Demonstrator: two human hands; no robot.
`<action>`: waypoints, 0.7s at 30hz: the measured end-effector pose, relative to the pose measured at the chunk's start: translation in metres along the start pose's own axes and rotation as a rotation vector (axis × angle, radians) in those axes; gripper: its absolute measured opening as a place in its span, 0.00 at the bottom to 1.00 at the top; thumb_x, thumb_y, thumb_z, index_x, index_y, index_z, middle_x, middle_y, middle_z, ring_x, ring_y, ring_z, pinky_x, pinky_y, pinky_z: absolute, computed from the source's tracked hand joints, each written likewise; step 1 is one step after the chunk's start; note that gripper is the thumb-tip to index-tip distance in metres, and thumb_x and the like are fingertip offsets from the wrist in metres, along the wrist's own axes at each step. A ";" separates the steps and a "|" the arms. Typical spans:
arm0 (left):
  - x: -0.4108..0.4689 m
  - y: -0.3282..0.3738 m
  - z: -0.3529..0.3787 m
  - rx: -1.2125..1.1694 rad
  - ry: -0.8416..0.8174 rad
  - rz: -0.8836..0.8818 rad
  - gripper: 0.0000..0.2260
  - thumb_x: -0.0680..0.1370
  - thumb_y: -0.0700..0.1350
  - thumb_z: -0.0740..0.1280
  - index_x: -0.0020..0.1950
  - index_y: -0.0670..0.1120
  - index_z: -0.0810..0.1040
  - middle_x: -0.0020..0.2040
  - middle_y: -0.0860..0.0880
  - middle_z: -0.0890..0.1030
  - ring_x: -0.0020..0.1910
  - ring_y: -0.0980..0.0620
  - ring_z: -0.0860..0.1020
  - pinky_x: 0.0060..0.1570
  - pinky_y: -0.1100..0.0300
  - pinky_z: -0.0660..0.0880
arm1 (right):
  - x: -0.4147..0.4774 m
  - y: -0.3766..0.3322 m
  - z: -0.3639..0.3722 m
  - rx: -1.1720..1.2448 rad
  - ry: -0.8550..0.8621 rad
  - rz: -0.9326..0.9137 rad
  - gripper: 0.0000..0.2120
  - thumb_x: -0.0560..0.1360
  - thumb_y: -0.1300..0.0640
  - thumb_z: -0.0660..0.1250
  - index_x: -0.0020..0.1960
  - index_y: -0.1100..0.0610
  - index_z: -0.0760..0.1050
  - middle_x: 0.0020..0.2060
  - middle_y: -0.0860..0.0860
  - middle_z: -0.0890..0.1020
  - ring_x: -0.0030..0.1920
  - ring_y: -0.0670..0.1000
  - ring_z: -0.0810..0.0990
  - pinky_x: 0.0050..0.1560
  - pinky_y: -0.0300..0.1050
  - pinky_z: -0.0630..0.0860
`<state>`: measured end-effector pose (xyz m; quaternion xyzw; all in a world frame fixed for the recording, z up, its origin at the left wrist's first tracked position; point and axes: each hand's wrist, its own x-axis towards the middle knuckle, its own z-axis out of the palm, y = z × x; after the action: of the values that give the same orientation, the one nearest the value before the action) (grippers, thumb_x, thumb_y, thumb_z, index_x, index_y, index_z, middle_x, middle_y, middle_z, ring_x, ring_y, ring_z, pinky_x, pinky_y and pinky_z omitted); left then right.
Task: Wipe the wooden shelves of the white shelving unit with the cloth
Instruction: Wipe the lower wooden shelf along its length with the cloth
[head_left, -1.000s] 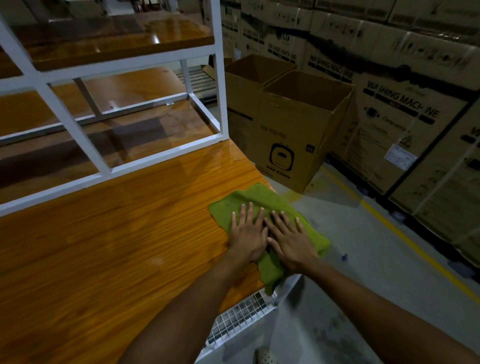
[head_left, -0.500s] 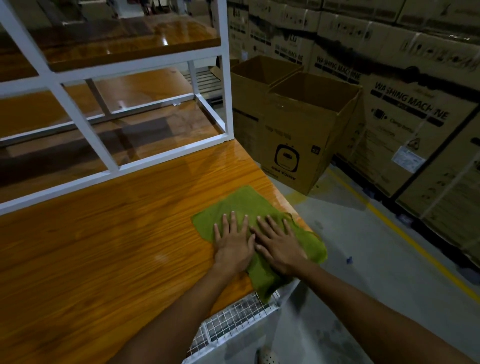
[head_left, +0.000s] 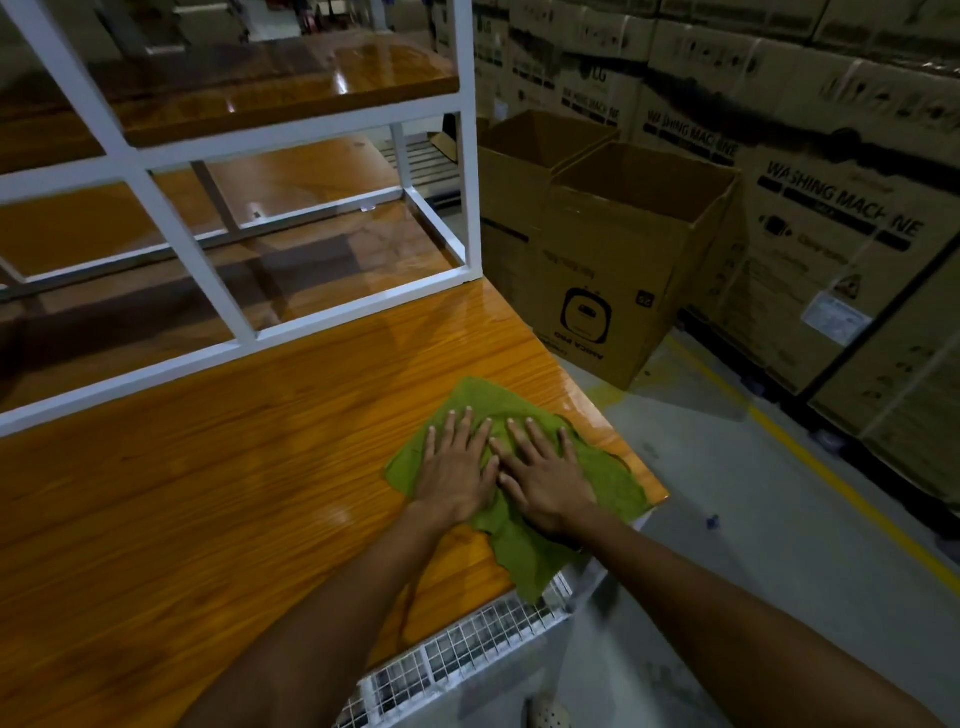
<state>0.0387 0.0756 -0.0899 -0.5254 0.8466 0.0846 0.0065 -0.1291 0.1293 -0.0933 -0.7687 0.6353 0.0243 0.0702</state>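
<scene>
Position: on the person's head, above the wooden shelf; wide-angle
Direction: forward and down; white frame ahead, cartons at right
Nearness: close over the shelf's near right corner

My left hand and right hand have slid the cloth leftward across the shelf, away from its right edge. A second ago the cloth's right side hung out past that edge. Now it lies on the wood, with a thin bare strip showing beside it.
</scene>
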 end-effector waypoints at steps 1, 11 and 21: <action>-0.002 -0.003 0.000 -0.010 -0.006 -0.006 0.29 0.82 0.62 0.45 0.81 0.54 0.45 0.81 0.47 0.42 0.79 0.45 0.39 0.76 0.41 0.42 | -0.001 -0.001 0.001 -0.010 -0.001 -0.022 0.28 0.82 0.39 0.39 0.80 0.44 0.39 0.79 0.51 0.38 0.78 0.55 0.34 0.74 0.68 0.38; -0.032 0.039 0.004 0.096 0.008 0.129 0.28 0.82 0.59 0.48 0.80 0.57 0.43 0.80 0.43 0.41 0.78 0.39 0.39 0.71 0.30 0.42 | -0.050 0.023 0.010 -0.003 0.058 0.086 0.27 0.80 0.34 0.35 0.78 0.36 0.43 0.79 0.51 0.44 0.79 0.58 0.43 0.70 0.76 0.40; 0.032 0.032 -0.005 0.030 -0.109 0.201 0.31 0.80 0.66 0.48 0.80 0.58 0.44 0.81 0.48 0.42 0.79 0.43 0.41 0.71 0.31 0.42 | -0.016 0.051 -0.005 0.045 -0.008 0.195 0.26 0.79 0.37 0.34 0.77 0.34 0.39 0.79 0.50 0.39 0.78 0.57 0.38 0.70 0.74 0.37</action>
<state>-0.0038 0.0605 -0.0834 -0.4324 0.8945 0.1007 0.0519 -0.1829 0.1351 -0.0900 -0.7014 0.7071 0.0200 0.0873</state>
